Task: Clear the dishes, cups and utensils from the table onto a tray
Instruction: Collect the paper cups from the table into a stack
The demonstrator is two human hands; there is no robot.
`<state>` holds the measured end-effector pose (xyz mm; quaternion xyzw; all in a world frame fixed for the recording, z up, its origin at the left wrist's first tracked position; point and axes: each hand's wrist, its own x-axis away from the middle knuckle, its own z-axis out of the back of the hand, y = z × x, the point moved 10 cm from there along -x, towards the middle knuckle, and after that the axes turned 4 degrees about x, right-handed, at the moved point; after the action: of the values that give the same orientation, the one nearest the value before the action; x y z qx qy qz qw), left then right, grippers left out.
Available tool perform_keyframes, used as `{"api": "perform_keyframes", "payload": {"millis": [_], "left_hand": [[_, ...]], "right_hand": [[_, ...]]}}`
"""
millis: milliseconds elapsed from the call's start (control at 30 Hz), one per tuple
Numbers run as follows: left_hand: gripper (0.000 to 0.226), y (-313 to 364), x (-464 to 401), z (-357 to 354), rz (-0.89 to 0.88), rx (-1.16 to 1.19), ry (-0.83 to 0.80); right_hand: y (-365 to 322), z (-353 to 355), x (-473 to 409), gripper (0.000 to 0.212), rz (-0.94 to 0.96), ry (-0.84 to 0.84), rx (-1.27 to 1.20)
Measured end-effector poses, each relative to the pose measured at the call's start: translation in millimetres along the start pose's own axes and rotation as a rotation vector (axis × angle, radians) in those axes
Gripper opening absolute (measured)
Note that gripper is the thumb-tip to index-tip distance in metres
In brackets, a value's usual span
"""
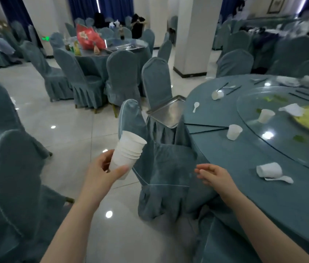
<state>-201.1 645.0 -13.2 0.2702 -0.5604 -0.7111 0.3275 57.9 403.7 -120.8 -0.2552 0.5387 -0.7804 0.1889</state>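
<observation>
The left hand (102,171) grips a tilted stack of white cups (128,150) above the floor. The right hand (213,174) hangs empty, fingers loose, beside the round table (263,186), where single cups (234,131) remain. A metal tray (167,112) rests on a chair (155,82).

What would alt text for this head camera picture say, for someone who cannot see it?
A person's left hand holds a stack of white cups beside a round table in a banquet hall, while the right hand hovers open. More white cups and a spoon lie on the table, and a metal tray rests at its edge.
</observation>
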Motion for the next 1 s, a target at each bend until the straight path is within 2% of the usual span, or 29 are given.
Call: {"api": "perform_keyframes", "payload": {"millis": [167,333,567,733,867,1000], "left_hand": [[0.051,-14.8,-81.4,-47.8,0.030,-0.021,-0.105],[0.044,-31.0,-146.7,-115.3,0.077,-0.018,-0.242],[0.046,-31.4,-231.5,-229.6,0.045,-0.014,-0.486],[0.048,-24.2,-278.0,-297.2,0.054,0.006,-0.636],[0.049,-9.6,-301.6,-343.0,0.026,0.007,-0.730],[0.047,3.3,-312.3,-373.3,0.003,-0.011,-0.781]], "right_hand": [[29.4,31.1,-45.1,0.014,-0.095,0.144,0.032],[60.3,78.2,-67.5,0.012,-0.174,0.313,0.073],[100.4,163.7,-68.2,0.011,-0.296,0.757,0.053],[122.7,214.6,-61.8,0.020,-0.427,0.993,0.100],[135.7,244.6,-54.0,0.052,-0.557,1.087,0.293],[144.5,262.6,-57.8,0.051,-0.689,1.043,0.459]]}}
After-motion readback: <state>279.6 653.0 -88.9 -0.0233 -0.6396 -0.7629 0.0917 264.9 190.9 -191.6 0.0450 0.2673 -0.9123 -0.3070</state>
